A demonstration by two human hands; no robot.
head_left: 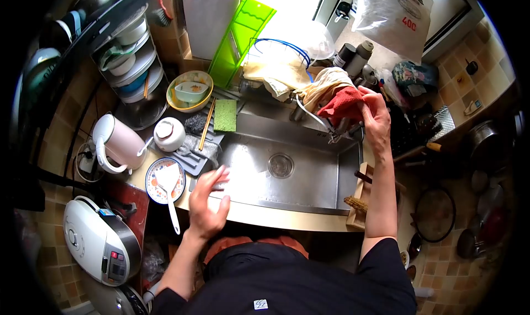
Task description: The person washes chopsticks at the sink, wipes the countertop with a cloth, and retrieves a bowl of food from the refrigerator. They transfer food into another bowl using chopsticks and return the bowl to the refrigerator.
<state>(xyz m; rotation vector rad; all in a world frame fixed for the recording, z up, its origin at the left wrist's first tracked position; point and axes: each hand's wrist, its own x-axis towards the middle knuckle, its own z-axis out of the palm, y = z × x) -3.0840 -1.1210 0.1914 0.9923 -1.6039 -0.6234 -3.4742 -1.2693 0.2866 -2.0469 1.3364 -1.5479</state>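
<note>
My right hand (377,119) is closed on a red cloth (342,103) at the back right of the sink, beside the faucet (338,132). Behind the red cloth hangs a beige cloth (326,85). Nothing is in my left hand (208,204), which hovers with fingers apart over the front left edge of the steel sink (309,188). Left of that hand, a white rice paddle (170,191) lies across a patterned plate (150,178). A green sponge (225,115) and a pair of chopsticks (207,124) lie at the sink's back left corner.
On the left stand a pink kettle (122,144), a white lidded pot (169,134), a yellow bowl (178,102) and a rice cooker (99,240). A bright green board (243,36) leans at the back. A wooden box with a brush (356,203) sits at the sink's right edge.
</note>
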